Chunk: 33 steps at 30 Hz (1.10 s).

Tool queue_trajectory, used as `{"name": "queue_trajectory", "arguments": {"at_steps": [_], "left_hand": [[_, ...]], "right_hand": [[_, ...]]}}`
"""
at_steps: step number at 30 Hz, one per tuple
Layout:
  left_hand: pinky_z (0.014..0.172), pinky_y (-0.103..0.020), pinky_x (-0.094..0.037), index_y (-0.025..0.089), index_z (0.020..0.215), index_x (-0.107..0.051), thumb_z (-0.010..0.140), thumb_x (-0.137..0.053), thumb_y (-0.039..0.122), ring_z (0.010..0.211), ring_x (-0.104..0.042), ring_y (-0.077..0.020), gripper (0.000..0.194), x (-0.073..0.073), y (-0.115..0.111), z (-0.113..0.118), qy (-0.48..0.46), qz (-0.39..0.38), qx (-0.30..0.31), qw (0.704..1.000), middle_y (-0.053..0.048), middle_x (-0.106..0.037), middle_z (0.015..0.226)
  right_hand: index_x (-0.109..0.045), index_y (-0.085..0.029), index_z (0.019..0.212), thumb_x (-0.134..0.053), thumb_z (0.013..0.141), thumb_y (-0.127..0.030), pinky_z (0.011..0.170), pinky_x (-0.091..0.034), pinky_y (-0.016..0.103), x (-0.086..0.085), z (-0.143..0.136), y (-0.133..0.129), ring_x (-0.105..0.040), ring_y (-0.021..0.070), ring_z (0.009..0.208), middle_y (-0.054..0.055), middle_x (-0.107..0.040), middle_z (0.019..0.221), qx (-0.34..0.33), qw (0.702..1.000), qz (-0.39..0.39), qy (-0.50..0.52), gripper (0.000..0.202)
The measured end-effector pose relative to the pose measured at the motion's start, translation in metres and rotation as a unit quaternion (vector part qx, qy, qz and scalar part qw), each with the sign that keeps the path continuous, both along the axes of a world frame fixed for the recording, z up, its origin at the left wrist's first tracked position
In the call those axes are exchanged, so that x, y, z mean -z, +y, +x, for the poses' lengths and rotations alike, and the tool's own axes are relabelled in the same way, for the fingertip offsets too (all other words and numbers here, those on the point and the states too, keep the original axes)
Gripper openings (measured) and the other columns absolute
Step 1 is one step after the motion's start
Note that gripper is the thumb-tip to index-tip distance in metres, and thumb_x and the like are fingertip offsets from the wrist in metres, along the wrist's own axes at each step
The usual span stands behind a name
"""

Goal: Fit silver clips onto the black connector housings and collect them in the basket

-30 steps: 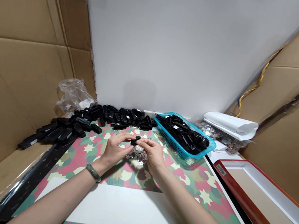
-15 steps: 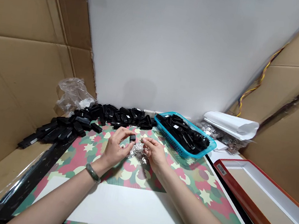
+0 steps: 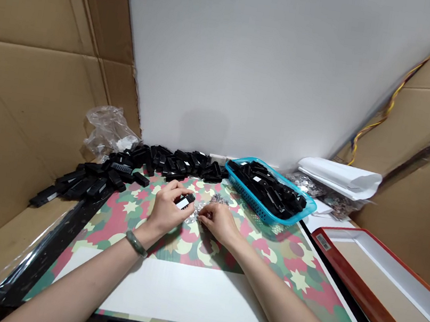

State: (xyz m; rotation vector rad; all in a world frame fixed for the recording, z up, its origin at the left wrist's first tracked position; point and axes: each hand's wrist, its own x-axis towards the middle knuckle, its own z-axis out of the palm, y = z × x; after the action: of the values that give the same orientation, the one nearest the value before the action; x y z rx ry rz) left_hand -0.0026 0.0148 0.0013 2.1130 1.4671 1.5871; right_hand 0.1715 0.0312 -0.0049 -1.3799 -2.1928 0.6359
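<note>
While the left hand (image 3: 165,208) grips a small black oblong plastic piece (image 3: 185,201) between thumb and fingers, the white label (image 3: 183,203) on its side faces the viewer, with dark marks too small to read. That piece is held up near the middle of the table, just left of a loose heap of tiny, shiny silver metal parts (image 3: 219,198). Among the nearest of these is the right hand (image 3: 222,221), thumb and fingertips drawn close together; I cannot tell whether a part is pinched there.

Beneath lies a smooth sheet printed with camouflage blotches and pale stars (image 3: 131,206), crossed along its near edge by a plain white rectangular sheet (image 3: 179,290). Around the left wrist sits 1 rounded, glossy dark green bangle (image 3: 137,244).

Toward the wall, a long jumbled pile of black oblong pieces (image 3: 178,163) shows several pale labels, their print illegible. Beside it, a turquoise plastic basket with perforated walls (image 3: 267,218) holds more black pieces. At right, a shallow red-edged cardboard box (image 3: 365,291) bears 1 whitish sticker (image 3: 323,242) with barcode-like lines, unreadable.
</note>
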Motion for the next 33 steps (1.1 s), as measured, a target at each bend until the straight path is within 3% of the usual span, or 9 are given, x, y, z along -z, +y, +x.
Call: {"name": "queue_trajectory", "arguments": {"at_steps": [4, 9, 11, 16, 23, 28, 33], "left_hand": [[0.065, -0.028, -0.05, 0.018, 0.086, -0.073, 0.069, -0.068, 0.014, 0.074, -0.061, -0.0176, 0.018, 0.002, 0.001, -0.001, 0.006, -0.022, -0.006, 1.0, -0.004, -0.063, 0.081], [0.065, -0.029, -0.05, 0.019, 0.086, -0.073, 0.07, -0.066, 0.014, 0.076, -0.063, -0.0183, 0.018, 0.003, 0.002, -0.001, 0.014, -0.031, -0.011, 0.999, -0.004, -0.065, 0.083], [0.065, -0.029, -0.05, 0.019, 0.087, -0.073, 0.071, -0.066, 0.014, 0.076, -0.063, -0.0185, 0.018, 0.004, 0.003, -0.002, 0.017, -0.033, -0.01, 0.999, -0.004, -0.066, 0.084], [0.067, -0.029, -0.051, 0.02, 0.087, -0.073, 0.072, -0.065, 0.014, 0.075, -0.063, -0.0182, 0.018, 0.007, 0.005, -0.002, 0.023, -0.025, -0.007, 0.999, -0.003, -0.066, 0.082], [0.068, -0.029, -0.051, 0.02, 0.088, -0.074, 0.073, -0.066, 0.014, 0.074, -0.064, -0.0182, 0.018, 0.007, 0.006, -0.001, 0.028, -0.027, -0.003, 0.999, -0.003, -0.067, 0.082], [0.071, -0.029, -0.051, 0.02, 0.088, -0.074, 0.076, -0.066, 0.017, 0.078, -0.065, -0.0191, 0.015, 0.008, 0.005, 0.0, 0.039, -0.04, 0.006, 0.998, -0.004, -0.067, 0.083], [0.073, -0.03, -0.052, 0.02, 0.091, -0.073, 0.078, -0.066, 0.018, 0.08, -0.065, -0.0197, 0.015, 0.008, 0.006, -0.001, 0.038, -0.048, 0.01, 0.998, -0.004, -0.067, 0.084]], "right_hand": [[-0.068, -0.017, 0.072, -0.069, 0.076, -0.014, 0.062, -0.039, 0.025, 0.0, 0.005, 0.009, -0.06, 0.0165, 0.067, 0.005, -0.07, 0.078, 0.046, 0.997, 0.061, 0.018, 0.005], [-0.065, -0.017, 0.063, -0.068, 0.073, -0.02, 0.06, -0.041, 0.026, -0.002, 0.038, 0.04, -0.058, 0.0158, 0.058, 0.003, -0.067, 0.064, 0.175, 0.969, 0.106, 0.142, 0.011], [-0.066, -0.016, 0.063, -0.068, 0.072, -0.024, 0.058, -0.043, 0.026, 0.0, 0.049, 0.049, -0.059, 0.0163, 0.058, 0.005, -0.068, 0.064, 0.196, 0.96, 0.107, 0.17, 0.013], [-0.074, -0.015, 0.089, -0.064, 0.073, -0.016, 0.063, -0.046, 0.027, 0.007, 0.047, 0.051, -0.062, 0.0171, 0.064, 0.005, -0.072, 0.073, 0.159, 0.971, 0.106, 0.146, 0.018], [-0.076, -0.018, 0.078, -0.069, 0.08, -0.021, 0.07, -0.042, 0.028, 0.008, 0.034, 0.039, -0.061, 0.0193, 0.076, 0.008, -0.068, 0.084, 0.1, 0.99, 0.094, 0.034, 0.008], [-0.072, -0.016, 0.068, -0.068, 0.075, -0.015, 0.068, -0.039, 0.028, 0.012, 0.035, 0.043, -0.055, 0.0171, 0.07, 0.006, -0.064, 0.077, 0.103, 0.988, 0.06, 0.096, 0.008], [-0.063, -0.016, 0.065, -0.063, 0.078, -0.03, 0.062, -0.039, 0.027, 0.012, 0.036, 0.048, -0.054, 0.0153, 0.063, 0.003, -0.062, 0.067, 0.078, 0.979, 0.012, 0.188, 0.019]]}}
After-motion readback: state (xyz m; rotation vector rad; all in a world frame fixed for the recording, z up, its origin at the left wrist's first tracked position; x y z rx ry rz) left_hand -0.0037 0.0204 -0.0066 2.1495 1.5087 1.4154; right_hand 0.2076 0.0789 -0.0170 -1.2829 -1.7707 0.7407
